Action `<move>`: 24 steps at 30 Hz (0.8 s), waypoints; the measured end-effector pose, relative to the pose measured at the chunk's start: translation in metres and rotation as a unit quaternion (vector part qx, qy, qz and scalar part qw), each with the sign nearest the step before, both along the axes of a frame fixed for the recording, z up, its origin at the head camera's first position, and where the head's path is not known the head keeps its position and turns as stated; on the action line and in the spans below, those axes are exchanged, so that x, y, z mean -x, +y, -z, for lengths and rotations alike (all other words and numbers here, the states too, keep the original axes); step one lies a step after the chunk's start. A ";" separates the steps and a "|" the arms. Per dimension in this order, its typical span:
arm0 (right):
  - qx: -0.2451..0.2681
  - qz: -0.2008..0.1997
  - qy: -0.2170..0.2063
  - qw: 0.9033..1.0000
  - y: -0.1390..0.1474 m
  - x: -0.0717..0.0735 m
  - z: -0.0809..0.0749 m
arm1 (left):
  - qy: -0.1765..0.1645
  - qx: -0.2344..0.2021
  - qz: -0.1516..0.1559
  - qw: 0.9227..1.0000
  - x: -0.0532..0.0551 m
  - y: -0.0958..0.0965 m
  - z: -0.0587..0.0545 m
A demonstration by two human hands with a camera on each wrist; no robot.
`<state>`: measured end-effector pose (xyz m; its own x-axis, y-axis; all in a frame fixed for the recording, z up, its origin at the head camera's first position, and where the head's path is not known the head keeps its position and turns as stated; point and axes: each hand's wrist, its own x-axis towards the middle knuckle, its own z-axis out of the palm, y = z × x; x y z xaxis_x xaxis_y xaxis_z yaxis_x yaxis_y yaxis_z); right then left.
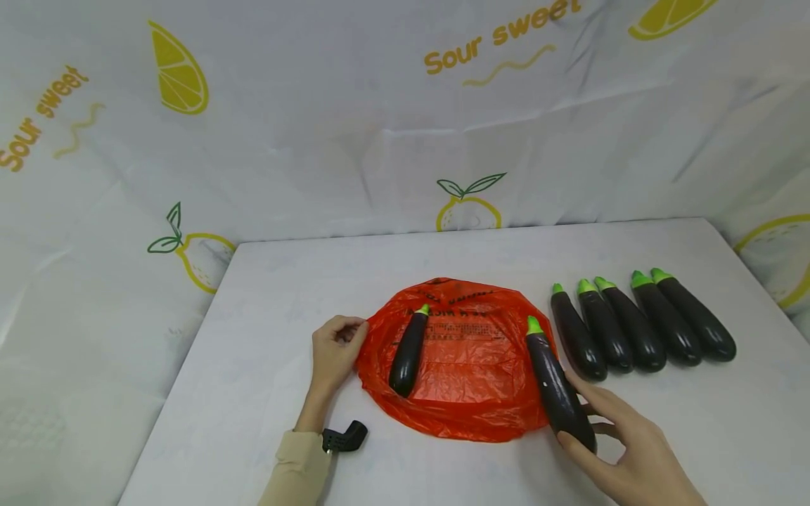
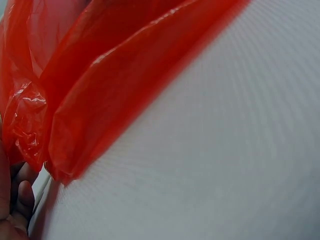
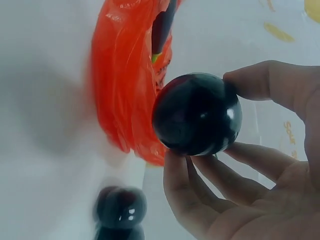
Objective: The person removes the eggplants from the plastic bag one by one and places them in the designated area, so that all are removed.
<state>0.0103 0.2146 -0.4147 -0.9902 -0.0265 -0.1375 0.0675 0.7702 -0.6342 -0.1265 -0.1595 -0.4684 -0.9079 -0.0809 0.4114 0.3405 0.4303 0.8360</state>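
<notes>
A red plastic bag (image 1: 468, 383) lies spread on the table with its mouth open upward. One eggplant (image 1: 410, 355), dark with a green stem end, is inside it toward the left. My left hand (image 1: 335, 351) pinches the bag's left rim between thumb and fingers; in the left wrist view the bag (image 2: 115, 95) hides part of that hand. My right hand (image 1: 623, 439) grips another eggplant (image 1: 560, 386) near its thick end, over the bag's right edge, its green end pointing away from me. From the right wrist view, the fingers and thumb clasp the round end of this eggplant (image 3: 197, 115).
Several more eggplants (image 1: 639, 327) lie in a row on the white table (image 1: 285, 281), right of the bag. A black curved device (image 1: 344, 437) sits at the left wrist. White cloth (image 1: 304, 140) printed with lemons hangs behind.
</notes>
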 end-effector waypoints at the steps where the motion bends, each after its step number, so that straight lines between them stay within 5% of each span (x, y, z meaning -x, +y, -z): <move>1: -0.005 0.000 0.000 1.000 0.003 -0.002 0.001 | 0.000 0.000 0.000 1.000 0.000 0.000 0.000; 10: -0.047 0.012 -0.034 0.998 0.030 -0.015 0.014 | 0.002 -0.003 -0.004 1.000 0.000 -0.001 0.001; 24: -0.090 -0.015 -0.206 0.974 0.079 -0.026 0.038 | -0.007 -0.007 -0.005 1.000 -0.002 -0.002 0.003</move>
<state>0.0366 0.2938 -0.4525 -0.8496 0.0073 -0.5273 0.2638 0.8717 -0.4129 -0.1248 -0.1611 -0.4718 -0.9130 -0.0954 0.3967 0.3240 0.4213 0.8471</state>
